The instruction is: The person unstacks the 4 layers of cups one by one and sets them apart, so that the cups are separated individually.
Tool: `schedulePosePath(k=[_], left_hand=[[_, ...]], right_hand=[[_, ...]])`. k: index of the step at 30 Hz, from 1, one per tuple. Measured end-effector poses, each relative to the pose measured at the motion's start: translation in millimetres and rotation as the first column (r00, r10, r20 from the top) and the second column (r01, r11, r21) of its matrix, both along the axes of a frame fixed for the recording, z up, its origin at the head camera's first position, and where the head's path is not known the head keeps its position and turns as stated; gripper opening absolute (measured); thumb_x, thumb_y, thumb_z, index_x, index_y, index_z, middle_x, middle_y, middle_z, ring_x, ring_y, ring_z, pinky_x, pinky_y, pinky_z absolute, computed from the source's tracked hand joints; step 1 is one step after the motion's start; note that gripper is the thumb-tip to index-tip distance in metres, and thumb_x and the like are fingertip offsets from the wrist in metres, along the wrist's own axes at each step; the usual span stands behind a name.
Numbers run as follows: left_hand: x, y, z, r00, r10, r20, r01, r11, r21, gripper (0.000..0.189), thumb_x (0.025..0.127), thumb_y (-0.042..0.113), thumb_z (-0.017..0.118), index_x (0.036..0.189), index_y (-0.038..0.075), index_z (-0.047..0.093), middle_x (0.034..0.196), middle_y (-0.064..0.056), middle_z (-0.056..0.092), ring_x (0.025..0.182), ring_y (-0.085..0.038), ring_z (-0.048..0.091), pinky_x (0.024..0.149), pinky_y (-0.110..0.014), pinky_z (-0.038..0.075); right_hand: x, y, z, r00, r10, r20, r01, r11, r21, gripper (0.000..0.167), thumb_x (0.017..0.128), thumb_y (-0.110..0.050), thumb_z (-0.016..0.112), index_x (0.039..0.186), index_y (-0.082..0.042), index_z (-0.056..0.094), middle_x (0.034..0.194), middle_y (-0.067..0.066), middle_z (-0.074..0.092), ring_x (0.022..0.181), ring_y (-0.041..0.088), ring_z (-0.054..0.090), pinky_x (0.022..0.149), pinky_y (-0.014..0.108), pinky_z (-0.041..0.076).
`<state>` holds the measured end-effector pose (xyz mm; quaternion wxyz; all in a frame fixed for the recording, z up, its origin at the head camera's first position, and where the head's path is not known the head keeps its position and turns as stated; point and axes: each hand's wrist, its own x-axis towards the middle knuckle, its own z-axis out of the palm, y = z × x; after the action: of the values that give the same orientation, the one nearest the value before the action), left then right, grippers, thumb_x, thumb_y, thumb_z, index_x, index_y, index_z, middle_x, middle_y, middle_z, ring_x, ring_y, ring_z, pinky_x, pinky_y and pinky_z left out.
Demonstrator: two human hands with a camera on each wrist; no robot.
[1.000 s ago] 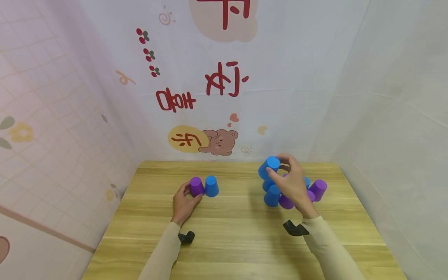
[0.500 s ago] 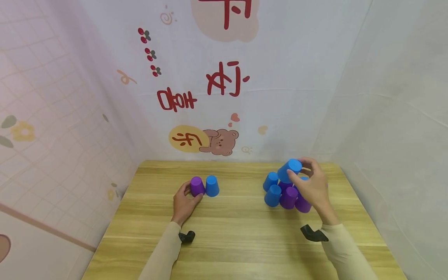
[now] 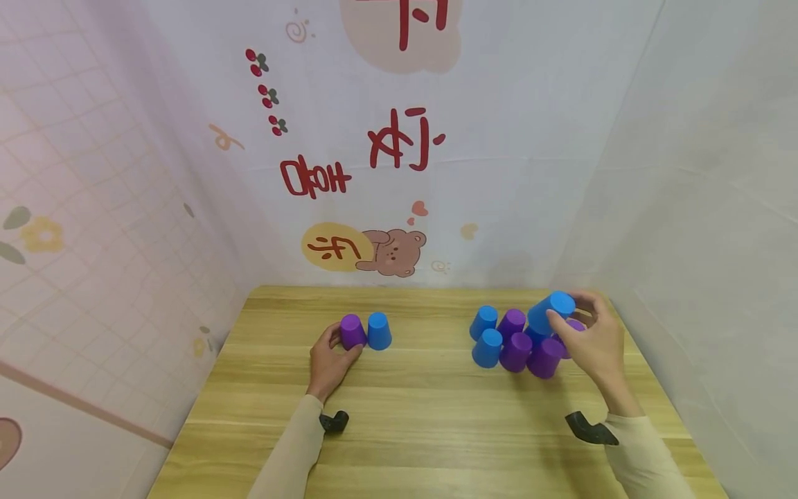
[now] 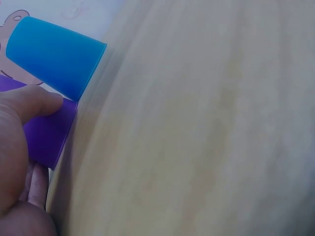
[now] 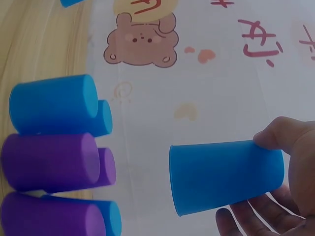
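My right hand (image 3: 595, 343) holds a blue cup (image 5: 224, 174) by its narrow end, fingers and thumb around it, raised above the right side of a cluster of upside-down cups. In that cluster the front row has a blue cup (image 3: 488, 348) and two purple cups, one of them this purple cup (image 3: 545, 358). Behind them stand another blue cup (image 3: 483, 323) and a purple cup (image 3: 512, 324); others are partly hidden by my hand. On the left, my left hand (image 3: 333, 362) grips an upside-down purple cup (image 3: 352, 331). Touching it is a blue cup (image 4: 54, 56), upside down.
The cups stand on a wooden table (image 3: 411, 416) near its back edge. A white printed cloth (image 3: 511, 138) hangs behind and at both sides. A wide stretch of tabletop lies between the left pair and the right cluster.
My right hand has carried the blue cup rightward over the cluster, from its left end to its right side. The left hand has stayed on the purple cup.
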<state>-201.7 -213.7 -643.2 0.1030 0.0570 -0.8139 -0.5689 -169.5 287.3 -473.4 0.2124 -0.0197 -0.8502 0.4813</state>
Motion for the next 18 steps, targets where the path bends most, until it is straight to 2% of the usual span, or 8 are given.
schedulePosePath(k=[12,18], left_hand=[[-1.1,-0.6,-1.9,1.000,0.001,-0.005,-0.001,1.000,-0.011,0.073,0.091,0.014,0.095,0.156,0.010,0.063,0.154,-0.019,0.071,0.141,-0.039,0.072,0.127,-0.058,0.055],[-1.2,0.1,-2.6,1.000,0.011,-0.007,-0.011,1.000,-0.020,0.073,0.090,0.014,0.095,0.156,0.009,0.063,0.153,-0.019,0.072,0.139,-0.039,0.072,0.126,-0.058,0.056]], right_hand=[[9.9,32.6,-9.6,0.996,-0.081,-0.023,0.080,0.996,-0.041,0.053,0.094,-0.005,0.089,0.141,0.002,0.065,0.121,-0.024,0.064,0.110,-0.011,0.066,0.094,-0.001,0.055],[19.4,46.5,-12.8,0.991,-0.125,0.038,0.126,0.992,-0.014,0.051,0.096,-0.011,0.089,0.140,0.001,0.065,0.117,-0.028,0.063,0.109,-0.013,0.062,0.092,-0.002,0.054]])
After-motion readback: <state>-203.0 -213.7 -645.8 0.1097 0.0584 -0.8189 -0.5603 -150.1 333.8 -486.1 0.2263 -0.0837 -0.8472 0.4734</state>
